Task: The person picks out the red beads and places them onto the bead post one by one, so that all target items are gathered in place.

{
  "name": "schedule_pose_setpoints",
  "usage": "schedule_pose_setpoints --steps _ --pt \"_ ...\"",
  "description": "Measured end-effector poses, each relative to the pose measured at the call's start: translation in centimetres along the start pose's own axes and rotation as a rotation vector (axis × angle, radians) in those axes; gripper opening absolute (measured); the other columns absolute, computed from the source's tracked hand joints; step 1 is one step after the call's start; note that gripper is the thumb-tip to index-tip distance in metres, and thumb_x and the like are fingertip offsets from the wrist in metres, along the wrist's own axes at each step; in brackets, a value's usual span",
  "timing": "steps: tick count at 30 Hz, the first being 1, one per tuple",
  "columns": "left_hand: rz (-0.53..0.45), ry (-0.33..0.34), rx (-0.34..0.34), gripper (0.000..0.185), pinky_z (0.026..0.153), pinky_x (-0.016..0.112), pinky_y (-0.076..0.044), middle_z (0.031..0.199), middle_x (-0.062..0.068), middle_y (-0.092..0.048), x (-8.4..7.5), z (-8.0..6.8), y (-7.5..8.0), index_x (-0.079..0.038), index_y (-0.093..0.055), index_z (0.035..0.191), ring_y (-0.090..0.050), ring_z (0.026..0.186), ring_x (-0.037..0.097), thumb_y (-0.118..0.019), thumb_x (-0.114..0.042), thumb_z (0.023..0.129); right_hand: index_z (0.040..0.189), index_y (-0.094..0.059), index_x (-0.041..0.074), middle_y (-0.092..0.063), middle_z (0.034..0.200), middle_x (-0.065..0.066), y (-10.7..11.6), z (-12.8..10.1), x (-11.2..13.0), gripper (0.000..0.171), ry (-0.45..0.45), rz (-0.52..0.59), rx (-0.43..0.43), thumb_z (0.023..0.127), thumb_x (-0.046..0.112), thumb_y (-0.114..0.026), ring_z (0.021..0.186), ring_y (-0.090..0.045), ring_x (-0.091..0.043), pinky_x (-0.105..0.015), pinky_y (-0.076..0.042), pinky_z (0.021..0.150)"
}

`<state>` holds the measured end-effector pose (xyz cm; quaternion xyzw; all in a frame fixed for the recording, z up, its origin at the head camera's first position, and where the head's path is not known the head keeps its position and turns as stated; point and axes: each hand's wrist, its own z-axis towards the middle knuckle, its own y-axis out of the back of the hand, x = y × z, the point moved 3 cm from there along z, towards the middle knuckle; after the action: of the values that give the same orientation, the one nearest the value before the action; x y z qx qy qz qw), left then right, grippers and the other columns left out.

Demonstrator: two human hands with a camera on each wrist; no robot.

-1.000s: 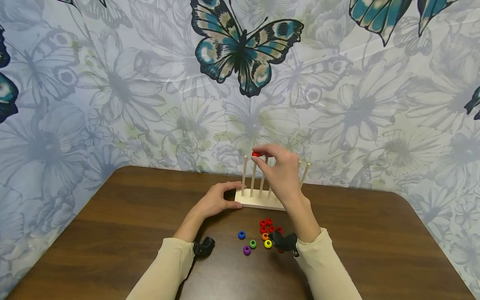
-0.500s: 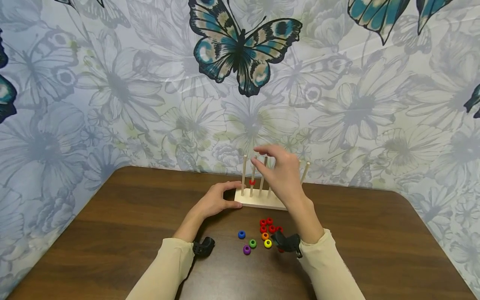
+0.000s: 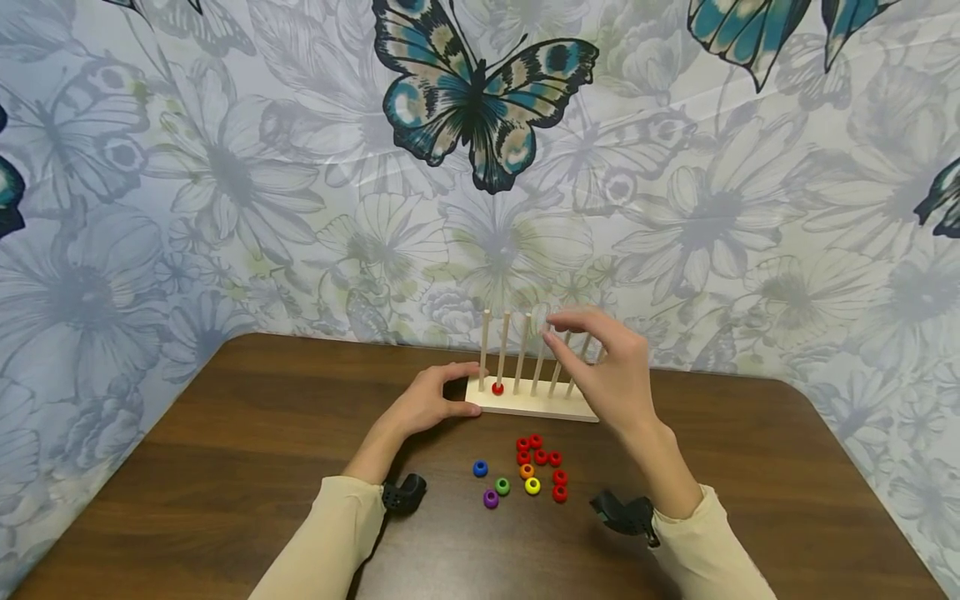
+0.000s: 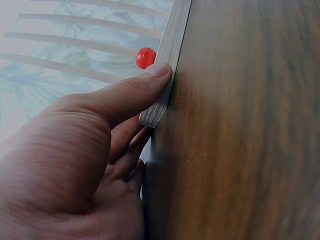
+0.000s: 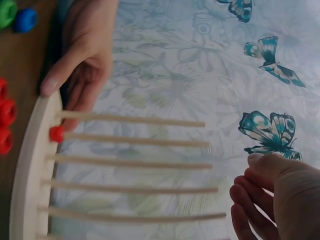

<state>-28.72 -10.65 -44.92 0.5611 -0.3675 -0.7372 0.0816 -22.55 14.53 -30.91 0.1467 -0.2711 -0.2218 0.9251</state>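
Note:
A pale wooden peg stand (image 3: 536, 405) with a row of upright pegs stands toward the back of the table. One red bead (image 3: 498, 389) sits at the foot of its second peg from the left. My left hand (image 3: 423, 404) grips the left end of the base; in the left wrist view the thumb (image 4: 135, 92) lies along the base's edge, fingers on the far side. My right hand (image 3: 615, 367) hovers by the tops of the right-hand pegs, fingers loosely bent and nothing between them. The right wrist view shows this right hand (image 5: 272, 195) apart from the peg tips.
In front of the stand lie several loose red beads (image 3: 541, 457), with an orange bead (image 3: 527, 472), a yellow bead (image 3: 532, 486), a green bead (image 3: 502, 486), a blue bead (image 3: 481, 468) and a purple bead (image 3: 491, 498). Behind the wooden table (image 3: 255, 450) hangs a butterfly-print backdrop (image 3: 300, 208).
My right hand let go of a red bead over the second peg; the bead dropped down to the base. That hand then moved right and slightly down. My left hand stayed on the stand.

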Motion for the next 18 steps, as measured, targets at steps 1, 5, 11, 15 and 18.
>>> schedule_pose_setpoints --steps 1,5,11,15,18 --pt "0.002 0.0 0.0 0.061 0.115 0.043 -0.036 0.14 -0.004 -0.059 0.0 0.0 0.0 -0.023 -0.061 0.136 -0.047 0.136 0.021 -0.083 -0.032 0.08 0.103 -0.077 0.011 -0.076 0.098 -0.001 0.4 -0.3 -0.1 0.021 0.003 0.0 -0.003 0.083 0.012 -0.08 0.088 -0.068 -0.015 -0.023 -0.051 0.084" --pt "0.006 -0.002 0.002 0.061 0.115 0.046 -0.035 0.141 -0.003 -0.058 -0.1 0.0 -0.1 -0.023 -0.061 0.136 -0.046 0.137 0.022 -0.083 -0.032 0.08 0.102 -0.077 0.011 -0.076 0.096 -0.002 1.6 -1.5 -0.6 0.022 -0.007 -0.013 0.008 0.081 0.008 -0.081 0.086 -0.069 -0.015 -0.02 -0.05 0.081" --pt "0.003 0.012 0.008 0.063 0.117 0.047 -0.031 0.142 -0.003 -0.057 -0.1 0.0 -0.1 -0.024 -0.06 0.137 -0.043 0.14 0.022 -0.083 -0.033 0.079 0.102 -0.077 0.014 -0.076 0.093 0.001 2.3 -3.3 -2.2 0.023 -0.094 -0.034 0.089 0.081 0.009 -0.082 0.084 -0.069 -0.012 -0.02 -0.051 0.08" --pt "-0.001 0.01 0.001 0.063 0.117 0.048 -0.032 0.141 -0.002 -0.057 -0.2 0.1 0.0 -0.024 -0.06 0.137 -0.043 0.139 0.023 -0.084 -0.033 0.079 0.104 -0.075 0.022 -0.075 0.095 0.005 1.8 -4.6 -3.3 0.022 -0.189 0.032 0.194 0.083 0.014 -0.08 0.086 -0.069 -0.009 -0.019 -0.051 0.076" --pt "0.004 0.01 0.0 0.062 0.116 0.048 -0.033 0.141 -0.002 -0.057 -0.2 0.0 0.0 -0.023 -0.06 0.137 -0.044 0.138 0.024 -0.083 -0.032 0.08 0.106 -0.074 0.024 -0.074 0.099 0.007 0.9 -5.6 -4.2 0.02 -0.249 0.078 0.296 0.086 0.02 -0.078 0.088 -0.068 -0.008 -0.023 -0.052 0.073"
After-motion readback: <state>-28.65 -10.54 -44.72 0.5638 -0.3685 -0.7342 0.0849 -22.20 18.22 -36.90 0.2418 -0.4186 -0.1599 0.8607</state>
